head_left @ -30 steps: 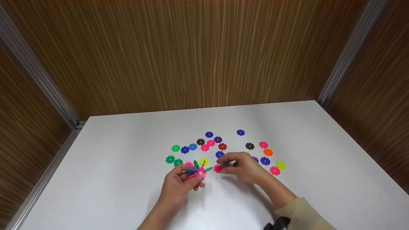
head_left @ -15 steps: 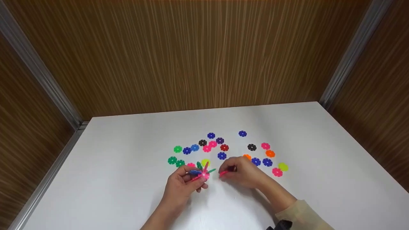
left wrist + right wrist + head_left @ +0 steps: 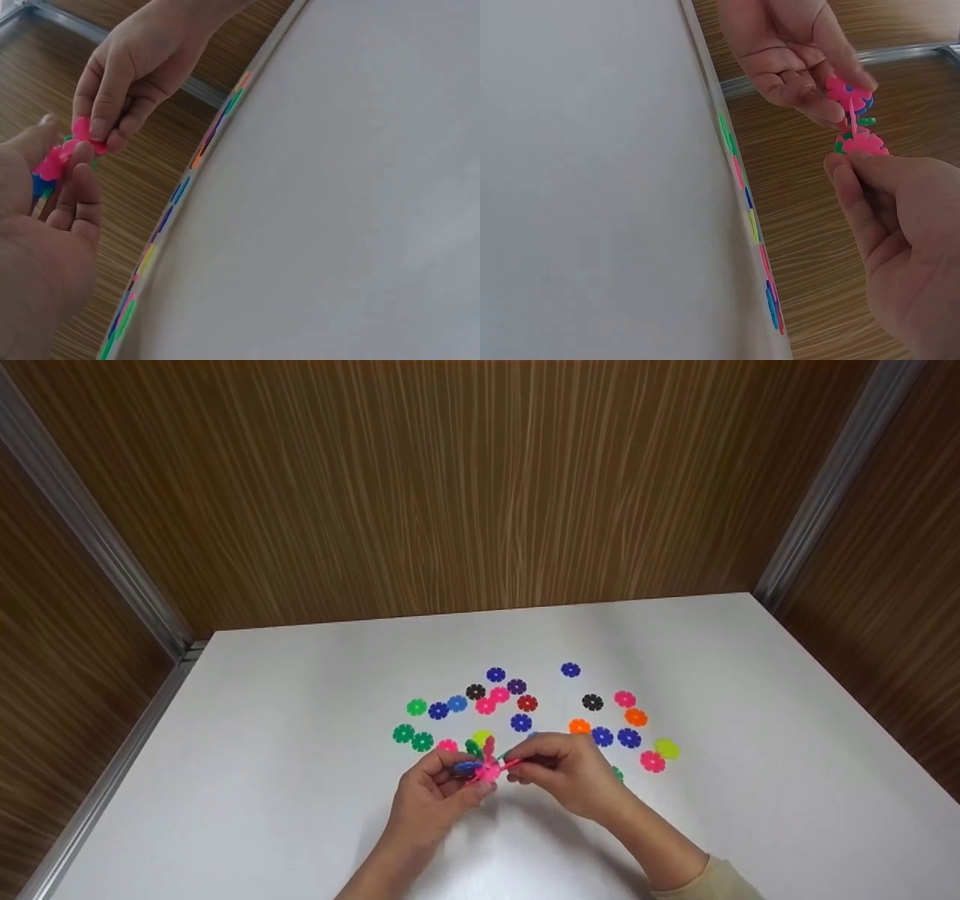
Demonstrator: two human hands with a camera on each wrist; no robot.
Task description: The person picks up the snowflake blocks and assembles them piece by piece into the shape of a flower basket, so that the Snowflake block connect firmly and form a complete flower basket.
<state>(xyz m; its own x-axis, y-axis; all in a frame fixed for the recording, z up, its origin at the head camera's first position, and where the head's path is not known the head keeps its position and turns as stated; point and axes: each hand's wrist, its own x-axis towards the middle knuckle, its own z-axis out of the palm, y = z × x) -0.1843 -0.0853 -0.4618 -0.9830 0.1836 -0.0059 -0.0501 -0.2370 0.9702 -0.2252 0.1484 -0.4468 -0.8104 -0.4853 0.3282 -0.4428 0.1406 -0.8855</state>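
My left hand (image 3: pixel 431 799) grips a small cluster of interlocking plastic snowflake discs (image 3: pixel 487 772) by its left side. Pink, blue and green discs stick out of it at different angles. From the right, my right hand (image 3: pixel 576 776) pinches one pink snowflake disc (image 3: pixel 867 144) between thumb and fingers. That disc is edge-on in the head view, its left edge right at the cluster's pink disc. In the right wrist view, the cluster (image 3: pixel 847 91) sits just above the pinched disc, partly behind the left fingers. Both hands are raised over the white table (image 3: pixel 262 780).
Loose discs lie flat beyond the hands: green ones (image 3: pixel 403 733) at left, a dark red one (image 3: pixel 527 703) in the middle, orange (image 3: pixel 636 717) and yellow (image 3: pixel 667 749) ones at right. A green disc (image 3: pixel 617 773) peeks out beside the right wrist. Wood-grain panels (image 3: pixel 480 495) enclose the table.
My right hand has turned its pink disc edge-on and brought it left, from a gap away up to the cluster. My left hand keeps its grip and has shifted slightly right.
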